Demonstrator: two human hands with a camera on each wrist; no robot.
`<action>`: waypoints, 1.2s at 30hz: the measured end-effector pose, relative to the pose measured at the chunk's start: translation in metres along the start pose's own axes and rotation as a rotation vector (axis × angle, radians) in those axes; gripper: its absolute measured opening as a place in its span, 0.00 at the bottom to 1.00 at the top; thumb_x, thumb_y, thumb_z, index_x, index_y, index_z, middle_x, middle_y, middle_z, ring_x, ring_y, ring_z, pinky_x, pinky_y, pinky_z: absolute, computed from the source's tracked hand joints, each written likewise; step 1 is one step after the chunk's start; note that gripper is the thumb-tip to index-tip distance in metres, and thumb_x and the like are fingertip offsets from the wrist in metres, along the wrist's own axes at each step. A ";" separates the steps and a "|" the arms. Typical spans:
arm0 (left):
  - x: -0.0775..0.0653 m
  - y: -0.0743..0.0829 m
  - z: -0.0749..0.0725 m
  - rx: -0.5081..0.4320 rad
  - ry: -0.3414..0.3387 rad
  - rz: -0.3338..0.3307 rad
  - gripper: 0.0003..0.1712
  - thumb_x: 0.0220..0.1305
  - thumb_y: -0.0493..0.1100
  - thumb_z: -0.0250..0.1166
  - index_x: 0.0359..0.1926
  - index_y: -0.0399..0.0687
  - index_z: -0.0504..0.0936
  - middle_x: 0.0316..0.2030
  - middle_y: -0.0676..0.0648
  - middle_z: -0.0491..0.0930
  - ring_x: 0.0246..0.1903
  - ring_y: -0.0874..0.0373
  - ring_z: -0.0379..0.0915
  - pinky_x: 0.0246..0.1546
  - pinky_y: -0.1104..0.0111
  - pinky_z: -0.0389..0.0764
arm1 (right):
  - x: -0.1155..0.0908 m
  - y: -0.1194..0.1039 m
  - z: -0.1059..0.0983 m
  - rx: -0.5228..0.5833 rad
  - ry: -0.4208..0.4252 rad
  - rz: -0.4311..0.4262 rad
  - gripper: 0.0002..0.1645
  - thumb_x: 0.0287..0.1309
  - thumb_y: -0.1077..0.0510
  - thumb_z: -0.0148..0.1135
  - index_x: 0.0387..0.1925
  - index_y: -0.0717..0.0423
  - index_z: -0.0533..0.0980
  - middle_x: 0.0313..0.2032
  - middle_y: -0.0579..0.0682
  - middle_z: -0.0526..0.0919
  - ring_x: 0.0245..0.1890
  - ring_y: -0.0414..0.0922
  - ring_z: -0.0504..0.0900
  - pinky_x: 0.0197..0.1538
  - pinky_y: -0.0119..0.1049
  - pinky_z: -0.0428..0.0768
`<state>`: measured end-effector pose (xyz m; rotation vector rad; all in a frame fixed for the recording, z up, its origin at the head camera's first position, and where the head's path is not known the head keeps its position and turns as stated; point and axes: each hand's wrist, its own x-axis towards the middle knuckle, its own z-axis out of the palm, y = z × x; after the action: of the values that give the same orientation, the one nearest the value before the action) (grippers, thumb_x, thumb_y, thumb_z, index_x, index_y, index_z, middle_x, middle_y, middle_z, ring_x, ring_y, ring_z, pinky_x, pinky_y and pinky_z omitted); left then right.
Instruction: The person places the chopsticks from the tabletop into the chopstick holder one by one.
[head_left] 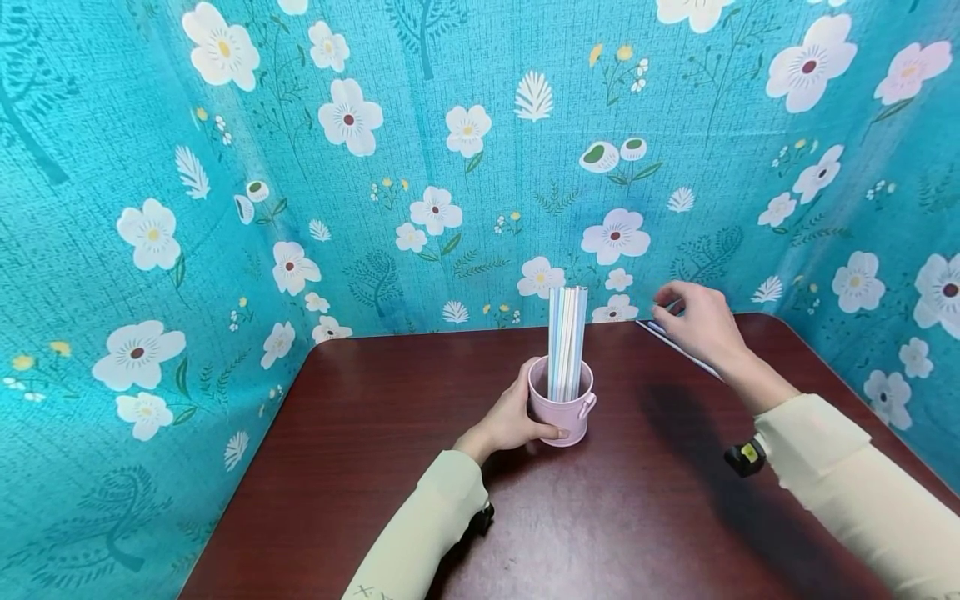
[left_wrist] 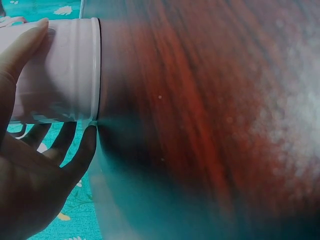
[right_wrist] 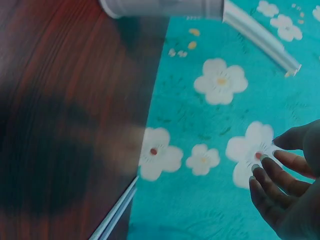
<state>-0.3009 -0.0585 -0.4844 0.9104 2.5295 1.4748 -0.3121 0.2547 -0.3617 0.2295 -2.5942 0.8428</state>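
A small pink bucket point(head_left: 561, 417) stands upright on the table with a bundle of white and pale blue straws point(head_left: 567, 342) in it. My left hand point(head_left: 516, 417) holds it from the left side, thumb across the front and the other fingers behind. The left wrist view shows the thumb and fingers on either side of the bucket point(left_wrist: 60, 75). Over the far right of the table hovers my right hand point(head_left: 697, 321), its fingers loosely bent with nothing between them. Below it, a few loose straws point(head_left: 678, 346) lie on the tabletop, apart from the fingers point(right_wrist: 272, 192).
The dark red wooden table point(head_left: 360, 467) has rounded far corners. A turquoise flowered cloth point(head_left: 450, 167) hangs behind it and along both sides. Each sleeve has a small black camera point(head_left: 745, 457) at the wrist.
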 end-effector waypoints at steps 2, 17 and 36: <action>0.000 0.000 0.000 -0.001 -0.001 -0.007 0.67 0.44 0.40 0.86 0.77 0.64 0.50 0.67 0.53 0.70 0.63 0.59 0.69 0.68 0.63 0.67 | 0.001 0.009 0.001 -0.016 -0.010 0.016 0.12 0.67 0.58 0.61 0.47 0.62 0.81 0.44 0.63 0.85 0.41 0.59 0.83 0.42 0.58 0.78; 0.000 0.001 0.000 0.006 -0.005 -0.001 0.68 0.45 0.40 0.85 0.77 0.63 0.49 0.67 0.52 0.70 0.64 0.57 0.69 0.67 0.63 0.67 | -0.005 0.076 0.022 -0.074 -0.171 0.104 0.19 0.65 0.59 0.60 0.49 0.72 0.80 0.41 0.68 0.85 0.41 0.63 0.81 0.42 0.58 0.78; -0.001 0.003 -0.001 0.019 -0.004 -0.007 0.68 0.45 0.38 0.85 0.78 0.63 0.49 0.66 0.52 0.70 0.62 0.59 0.69 0.64 0.65 0.70 | -0.022 0.123 0.036 -0.136 -0.350 0.291 0.26 0.67 0.56 0.60 0.55 0.76 0.72 0.42 0.71 0.79 0.35 0.60 0.77 0.37 0.54 0.77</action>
<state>-0.2991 -0.0585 -0.4822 0.9055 2.5449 1.4483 -0.3380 0.3328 -0.4625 -0.0471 -3.0526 0.7730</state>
